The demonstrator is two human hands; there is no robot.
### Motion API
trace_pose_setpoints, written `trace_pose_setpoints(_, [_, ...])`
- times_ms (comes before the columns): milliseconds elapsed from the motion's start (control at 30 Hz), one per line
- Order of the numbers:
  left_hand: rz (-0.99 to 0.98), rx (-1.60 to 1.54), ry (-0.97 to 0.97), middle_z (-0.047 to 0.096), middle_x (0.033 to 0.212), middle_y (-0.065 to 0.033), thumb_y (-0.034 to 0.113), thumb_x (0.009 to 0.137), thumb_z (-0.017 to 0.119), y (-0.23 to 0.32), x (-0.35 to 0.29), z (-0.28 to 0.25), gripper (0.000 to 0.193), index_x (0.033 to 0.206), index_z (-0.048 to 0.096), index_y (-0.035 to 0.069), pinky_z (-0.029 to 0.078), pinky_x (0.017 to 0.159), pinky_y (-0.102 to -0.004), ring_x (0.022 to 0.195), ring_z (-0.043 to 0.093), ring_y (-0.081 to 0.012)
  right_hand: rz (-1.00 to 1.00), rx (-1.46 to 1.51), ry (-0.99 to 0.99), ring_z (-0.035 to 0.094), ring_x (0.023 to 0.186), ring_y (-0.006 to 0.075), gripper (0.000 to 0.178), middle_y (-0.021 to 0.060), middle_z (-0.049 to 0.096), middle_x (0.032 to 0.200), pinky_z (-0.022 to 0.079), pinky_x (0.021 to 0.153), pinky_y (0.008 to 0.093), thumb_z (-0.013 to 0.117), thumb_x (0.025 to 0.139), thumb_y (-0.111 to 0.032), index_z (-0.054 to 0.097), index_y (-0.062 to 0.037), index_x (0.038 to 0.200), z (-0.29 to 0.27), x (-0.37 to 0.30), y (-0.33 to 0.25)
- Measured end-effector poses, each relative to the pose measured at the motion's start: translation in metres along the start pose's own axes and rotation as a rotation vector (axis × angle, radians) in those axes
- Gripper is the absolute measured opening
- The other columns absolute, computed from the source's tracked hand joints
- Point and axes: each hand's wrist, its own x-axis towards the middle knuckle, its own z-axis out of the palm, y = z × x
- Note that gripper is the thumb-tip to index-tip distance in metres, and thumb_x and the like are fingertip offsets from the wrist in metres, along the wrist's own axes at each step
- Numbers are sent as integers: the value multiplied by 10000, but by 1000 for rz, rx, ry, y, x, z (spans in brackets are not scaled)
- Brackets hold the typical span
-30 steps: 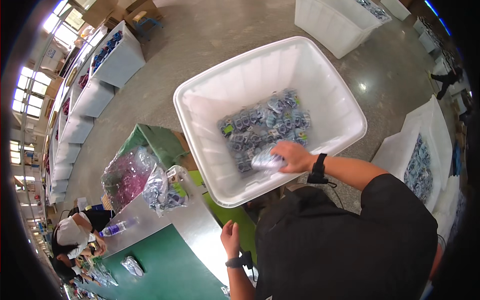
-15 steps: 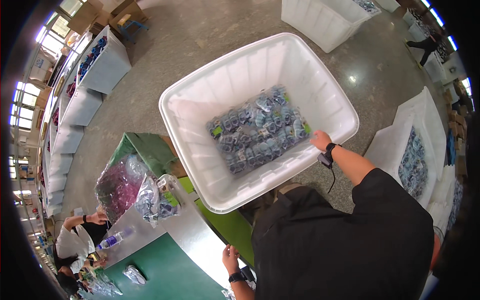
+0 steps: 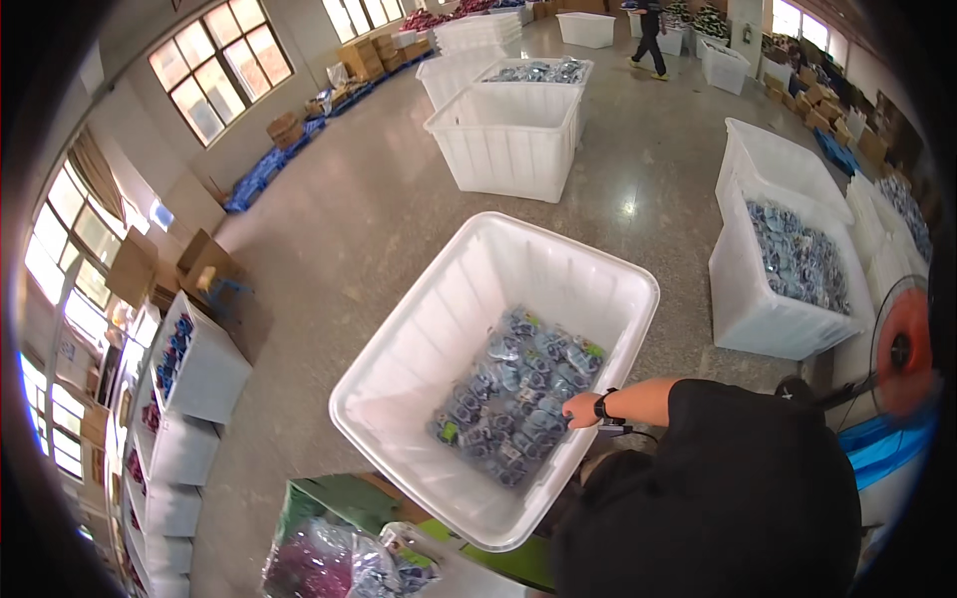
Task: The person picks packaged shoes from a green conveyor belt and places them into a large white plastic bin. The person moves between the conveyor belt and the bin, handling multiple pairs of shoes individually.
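Packets [image 3: 520, 399], clear-wrapped with blue and grey contents, heaped loose on the floor of a large white tub [image 3: 399, 369].

Head view, sole entry:
- Tub: rectangular, open-topped, standing on the speckled floor just ahead of the person; its long axis runs from near-left to far-right across the picture. The heap covers only the bottom, toward the near-right corner; the walls above it are bare.
- Right hand [image 3: 581, 409]: at the near-right rim of the tub, a dark wristband behind it, forearm coming in from the right. It lies at the edge of the heap, so the packets spread away from it to the left and down into the tub. Fingers look curled; whether they close on the rim, on a packet or on nothing cannot be told at this size.
- Left hand: not in the picture. The right hand is therefore the only one seen near the packets.
- Around: a green-topped table [image 3: 329, 493] at the lower edge bearing bags of pink and clear-wrapped goods [image 3: 319, 563]; further white tubs [image 3: 508, 135] beyond, one to the right [image 3: 758, 299] also filled with blue packets; an orange fan [image 3: 902, 349] at the right edge.
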Motion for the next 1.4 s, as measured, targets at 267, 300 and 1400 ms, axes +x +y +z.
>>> trace_pose_setpoints(267, [-51,46,-29,586,1124,-138,284,927,616,19,11,-35,526,1321,462,-29,548,738,-306,928,617,-216,10,7,87,599,1032,349,495,170,645,1084,472,868,445,665,787,-376,596,-59,1161,26,-13,-11])
trace_pose_setpoints(300, [-57,51,-29,583,1135,-141,284,925,621,21,12,-39,538,1328,457,-33,550,749,-306,936,616,-217,5,5,107,603,1023,349,500,168,648,1076,475,864,444,668,781,-381,597,-64,1161,29,-15,-9])
trace_pose_setpoints(1400, [22,128,125,607,759,-57,219,934,562,-9,-76,65,313,1018,607,-79,423,507,-230,592,547,-96,-297,103,111,622,792,289,409,142,648,855,503,711,400,738,703,-346,659,-47,970,17,70,97])
